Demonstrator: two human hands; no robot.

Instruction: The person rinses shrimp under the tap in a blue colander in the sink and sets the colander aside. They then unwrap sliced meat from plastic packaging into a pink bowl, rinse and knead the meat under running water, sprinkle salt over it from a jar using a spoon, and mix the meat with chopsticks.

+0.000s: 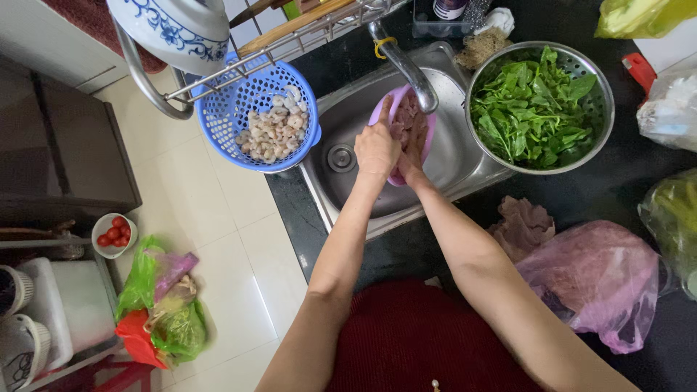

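Centrally, a steel sink (443, 163) set in a dark worktop (624, 181); over it a purple bowl (430, 141) of pale pink meat pieces (408, 120), directly under the tap spout (406, 69).

Left hand (376, 149): fingers curled over the bowl's left rim, grasping it.
Right hand (415, 156): inside the bowl among the meat; mostly covered by the left hand and the bowl wall, so whether its grip is clenched or released cannot be told.

Surroundings:
- Blue plastic colander (218, 109) holding peeled shrimp (274, 132), just left of the sink, overhanging the worktop edge.
- Wire dish rack (239, 65) above the colander, carrying a blue-and-white ceramic dish (174, 25); both cut off at the top edge.
- Steel colander (602, 109) full of green leaves (534, 109), at the sink's right rim.
- Pink plastic bag (595, 279) and a crumpled pinkish mass (521, 226) on the near right worktop; the mass cannot be identified.
- Greenish bags at the right edge (675, 210) and top right (639, 16), both cut off.
- Scouring pad (479, 47) beyond the sink.
- On the tiled floor (232, 232), far left: small bowl of red tomatoes (114, 234), a heap of coloured bags (163, 305).

The tap crosses in front of the bowl's far rim. The sink drain (341, 157) shows left of the hands.
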